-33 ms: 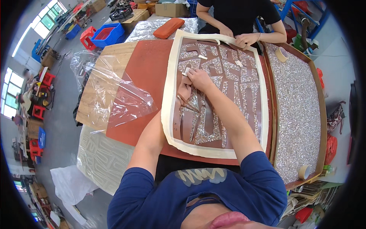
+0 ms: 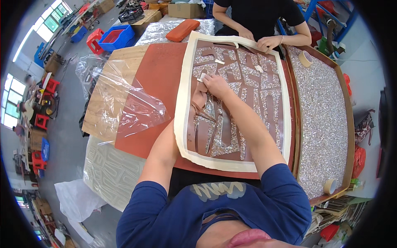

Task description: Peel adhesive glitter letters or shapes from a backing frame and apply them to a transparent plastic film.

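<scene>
A large sheet (image 2: 271, 108) with brown and glittery cut-out shapes and a cream tape border (image 2: 178, 124) lies before me. My right hand (image 2: 217, 86) is on its upper left part, fingers pinched at a small white tape piece (image 2: 202, 77). My left forearm passes beneath the sheet's left edge. My left hand (image 2: 200, 99) shows within the sheet's left part, partly hidden, just below my right fingers. By its fingers is a slim metal tool (image 2: 204, 113) that looks like scissors, seemingly held in that hand. More white tape bits (image 2: 259, 68) stick to the sheet.
Across the table a co-worker's hand (image 2: 268, 43) rests on the sheet's far edge. On the right stands a shallow tray (image 2: 322, 120) of glitter, with tape rolls (image 2: 330, 186) on it. Clear plastic film (image 2: 142, 109) covers boards on the left. An orange bundle (image 2: 183, 30) lies beyond.
The sheet's left edge has shifted very slightly. My hands hold nearly the same place.
</scene>
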Motion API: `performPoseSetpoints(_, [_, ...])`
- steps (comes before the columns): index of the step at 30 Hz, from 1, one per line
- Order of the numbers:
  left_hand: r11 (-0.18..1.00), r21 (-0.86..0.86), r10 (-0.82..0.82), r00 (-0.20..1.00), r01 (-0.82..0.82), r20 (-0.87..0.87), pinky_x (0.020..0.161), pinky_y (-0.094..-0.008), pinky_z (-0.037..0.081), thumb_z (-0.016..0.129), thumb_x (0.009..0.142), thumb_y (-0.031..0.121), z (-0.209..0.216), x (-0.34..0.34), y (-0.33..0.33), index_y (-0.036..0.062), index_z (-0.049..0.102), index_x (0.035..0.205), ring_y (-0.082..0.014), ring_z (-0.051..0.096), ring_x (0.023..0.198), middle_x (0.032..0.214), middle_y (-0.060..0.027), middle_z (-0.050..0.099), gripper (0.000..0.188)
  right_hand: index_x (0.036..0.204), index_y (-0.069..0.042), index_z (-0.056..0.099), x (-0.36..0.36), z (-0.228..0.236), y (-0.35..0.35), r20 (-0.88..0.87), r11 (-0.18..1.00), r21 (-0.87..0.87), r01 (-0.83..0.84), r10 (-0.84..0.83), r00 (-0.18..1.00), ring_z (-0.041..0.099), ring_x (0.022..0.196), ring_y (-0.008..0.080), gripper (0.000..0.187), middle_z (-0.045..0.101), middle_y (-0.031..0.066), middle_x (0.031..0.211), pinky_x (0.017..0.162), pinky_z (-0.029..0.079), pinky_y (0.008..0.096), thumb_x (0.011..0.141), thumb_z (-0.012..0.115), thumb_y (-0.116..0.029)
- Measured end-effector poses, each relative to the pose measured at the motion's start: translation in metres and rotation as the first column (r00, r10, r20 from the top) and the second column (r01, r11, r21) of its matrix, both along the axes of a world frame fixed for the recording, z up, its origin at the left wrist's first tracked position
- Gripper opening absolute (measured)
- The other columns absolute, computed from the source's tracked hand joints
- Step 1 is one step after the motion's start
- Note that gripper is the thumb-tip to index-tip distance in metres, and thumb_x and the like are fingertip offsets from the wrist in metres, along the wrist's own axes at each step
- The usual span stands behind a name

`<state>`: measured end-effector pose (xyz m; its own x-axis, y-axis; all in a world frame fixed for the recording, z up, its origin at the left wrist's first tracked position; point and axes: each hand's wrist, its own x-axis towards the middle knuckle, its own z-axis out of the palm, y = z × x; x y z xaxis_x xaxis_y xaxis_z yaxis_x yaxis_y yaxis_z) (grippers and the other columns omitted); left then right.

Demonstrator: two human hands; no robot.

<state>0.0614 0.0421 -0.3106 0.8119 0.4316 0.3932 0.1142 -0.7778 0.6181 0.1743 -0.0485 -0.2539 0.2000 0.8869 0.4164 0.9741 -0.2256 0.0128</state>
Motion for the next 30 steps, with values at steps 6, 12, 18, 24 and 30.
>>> performPoseSetpoints(6, [0.998,-0.063,0.004,0.998,-0.008,-0.063,0.098,-0.0391,0.041,0.052,0.086,0.015,0.006,0.006,-0.002,0.0026,0.039,0.134,-0.0364,0.051,0.113,0.126,-0.0225,0.049,0.052,0.092,-0.005,0.057,0.005,-0.005,0.002,0.058,0.998,-0.059,-0.019,0.022,0.998,0.063,0.086,0.0238,0.016,0.064,0.0086,0.096,0.065,0.052,0.0349,0.079,0.055,-0.014])
performPoseSetpoints(12, [0.992,-0.126,0.013,0.992,-0.028,-0.122,0.101,-0.0393,0.039,0.048,0.086,0.013,0.015,0.007,-0.003,0.0036,0.035,0.138,-0.0378,0.047,0.119,0.130,-0.0233,0.046,0.054,0.083,-0.005,0.058,-0.006,-0.006,-0.003,-0.245,0.958,0.256,0.129,-0.065,0.967,0.063,0.080,0.0258,0.008,0.064,0.0101,0.091,0.061,0.052,0.0364,0.079,0.057,-0.012])
performPoseSetpoints(18, [0.999,-0.039,0.024,0.979,-0.033,-0.202,0.106,-0.0386,0.035,0.045,0.088,0.010,0.026,0.004,-0.009,0.0043,0.031,0.141,-0.0374,0.040,0.127,0.139,-0.0214,0.040,0.056,0.092,-0.006,0.062,0.004,-0.015,-0.009,-0.024,0.905,0.415,0.090,-0.088,0.996,0.062,0.069,0.0312,0.011,0.062,0.0155,0.089,0.060,0.052,0.0382,0.082,0.059,-0.011])
performPoseSetpoints(24, [0.962,0.271,0.202,0.687,-0.007,-0.698,0.103,-0.0532,0.030,0.036,0.091,0.031,0.095,-0.006,-0.021,0.0312,0.026,0.147,-0.0355,0.030,0.135,0.156,-0.0076,0.017,0.056,0.093,-0.002,0.060,-0.002,0.000,-0.027,-0.493,0.721,0.604,0.339,0.004,0.870,0.060,0.080,0.0394,0.014,0.062,0.0175,0.089,0.067,0.049,0.0429,0.088,0.055,-0.014])
performPoseSetpoints(30, [0.907,0.400,0.226,0.655,0.127,-0.721,0.103,-0.0519,0.032,0.046,0.088,0.026,0.057,-0.004,-0.025,0.0133,0.031,0.144,-0.0392,0.034,0.130,0.152,-0.0140,0.023,0.060,0.117,0.001,0.054,-0.021,-0.019,-0.045,-0.592,0.860,0.357,0.366,-0.095,0.800,0.051,0.108,0.0428,0.040,0.057,0.0247,0.112,0.094,0.040,0.0471,0.087,0.059,-0.024])
